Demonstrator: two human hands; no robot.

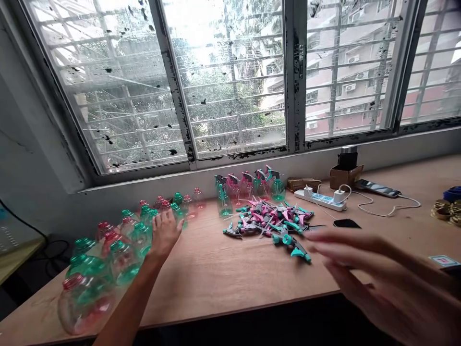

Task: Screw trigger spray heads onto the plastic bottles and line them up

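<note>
My left hand (166, 234) reaches among the clear plastic bottles on the left, beside a red-necked bottle (164, 205) and a green bottle (176, 209). Its thumb stands apart from the fingers; whether it touches a bottle is hard to make out. Blurred by motion, my right hand (374, 269) hovers over the table's front right, fingers stretched out and nothing visible in them. Left of its fingertips lie teal-and-grey spray heads (296, 249). Behind those is a heap of pink, teal and grey spray heads (268, 218) with thin tubes.
Several bottles with spray heads fitted (248, 187) stand by the window wall. Green and red bottles (124, 262) line the table's left side. A white power strip (320, 199), a charging phone (378, 188), a cardboard box (345, 177) and a dark flat object (346, 223) lie right.
</note>
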